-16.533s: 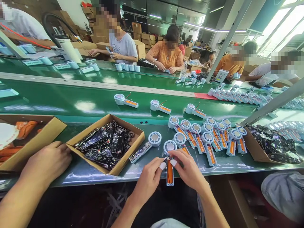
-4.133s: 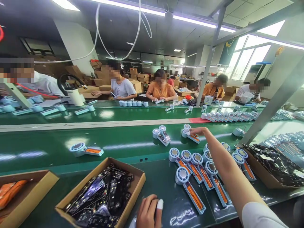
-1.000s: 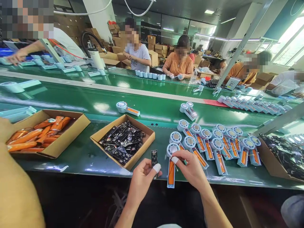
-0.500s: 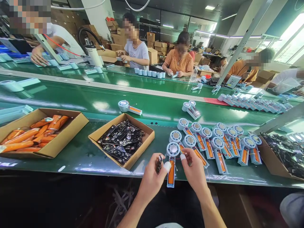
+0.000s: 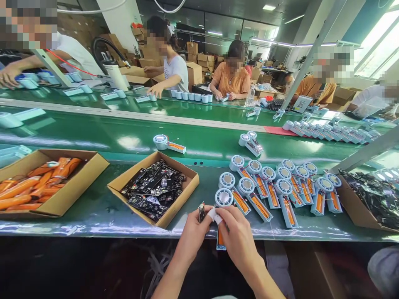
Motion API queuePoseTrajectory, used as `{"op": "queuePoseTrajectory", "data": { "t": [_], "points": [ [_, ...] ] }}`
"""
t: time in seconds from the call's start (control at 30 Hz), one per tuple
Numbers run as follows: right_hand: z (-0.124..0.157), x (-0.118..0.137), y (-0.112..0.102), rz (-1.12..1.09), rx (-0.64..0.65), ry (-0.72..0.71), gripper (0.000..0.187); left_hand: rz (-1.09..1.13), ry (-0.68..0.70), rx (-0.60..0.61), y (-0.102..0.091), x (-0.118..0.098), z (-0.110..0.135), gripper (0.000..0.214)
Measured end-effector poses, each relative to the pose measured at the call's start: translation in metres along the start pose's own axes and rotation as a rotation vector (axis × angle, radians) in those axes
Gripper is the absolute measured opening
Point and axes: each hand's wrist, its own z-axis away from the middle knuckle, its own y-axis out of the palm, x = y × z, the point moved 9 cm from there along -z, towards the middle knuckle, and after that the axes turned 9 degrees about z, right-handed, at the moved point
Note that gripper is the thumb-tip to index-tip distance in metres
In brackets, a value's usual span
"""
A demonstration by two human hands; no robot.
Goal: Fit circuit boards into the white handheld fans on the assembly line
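My left hand [image 5: 195,230] pinches a small black circuit board [image 5: 201,211] upright between thumb and fingers, the thumb tip capped in white. My right hand [image 5: 238,236] is closed over the handle of a light-blue fan housing [image 5: 223,198] with an orange battery, which lies at the bench's near edge. The two hands meet just below the fan's round head. A cardboard box of black circuit boards [image 5: 154,187] sits left of my hands.
Several more fan housings with orange batteries [image 5: 280,187] lie in rows to the right. A box of orange batteries [image 5: 46,182] stands at the left, another box of boards [image 5: 370,199] at the right. Fans [image 5: 168,143] ride the green conveyor [image 5: 93,133]. Several people work across it.
My hands have drawn together over the fan's handle, the right hand now covering it. The circuit board has turned edge-on in my left fingers. The view has shifted slightly right.
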Motion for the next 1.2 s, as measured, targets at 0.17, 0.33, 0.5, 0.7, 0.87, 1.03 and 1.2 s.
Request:
{"op": "queuePoseTrajectory", "data": {
  "t": [0.17,0.33,0.5,0.7,0.87,1.03,1.2],
  "points": [
    [0.0,-0.01,0.001,-0.059,-0.019,-0.01,0.032,-0.003,0.031,-0.051,-0.008,-0.006,0.002,0.043],
    [0.001,-0.008,0.001,-0.014,0.01,-0.079,0.029,-0.279,0.23,-0.019,-0.001,-0.039,0.007,0.024],
    [0.002,-0.002,0.005,0.054,-0.012,-0.149,0.024,-0.311,0.21,-0.044,-0.006,-0.033,0.007,0.027],
    [0.0,0.001,0.008,0.023,0.003,-0.184,0.027,-0.238,0.189,-0.032,-0.009,-0.026,0.01,0.029],
    [0.0,-0.002,0.009,-0.052,-0.013,-0.155,0.027,-0.111,0.021,-0.022,-0.011,-0.01,0.005,0.035],
    [-0.001,-0.009,0.01,-0.154,-0.041,-0.072,0.027,0.016,-0.108,-0.022,-0.017,0.008,0.009,0.04],
    [-0.005,-0.011,0.008,-0.147,-0.034,-0.036,0.022,-0.176,0.043,-0.073,-0.023,0.0,0.019,0.034]
  ]
}}
